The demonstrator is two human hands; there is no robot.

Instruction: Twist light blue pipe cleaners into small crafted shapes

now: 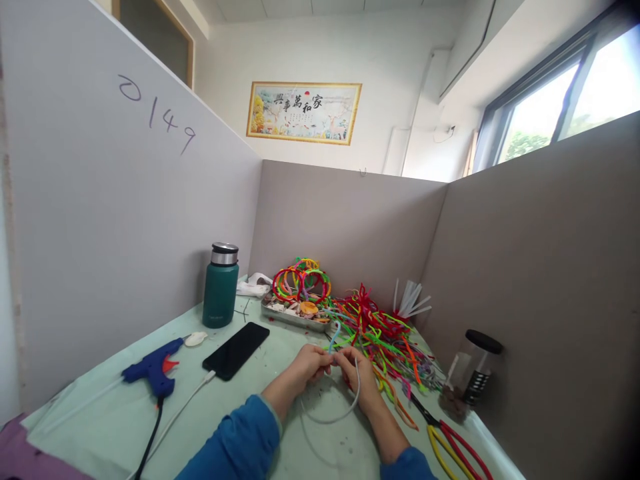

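Near the middle of the table my left hand (311, 362) and my right hand (356, 372) meet fingertip to fingertip, both pinched closed. Between them runs a fuzzy pipe cleaner: a light blue pipe cleaner (335, 333) sticks up with a hooked top. A pale grey pipe cleaner (345, 415) hangs in a wide loop from my right hand, its curve passing below both hands. Just where the two colours join is hidden by my fingers. Behind my hands lies a tangled heap of coloured pipe cleaners (370, 320).
A metal tray (295, 318) holds scraps, with coloured rings (303, 280) above it. Left stand a green bottle (221, 287), a phone (237, 350) and a blue glue gun (155, 368). Right are scissors (453, 440), a clear jar (473, 373) and white sticks (413, 299). Partitions enclose the table.
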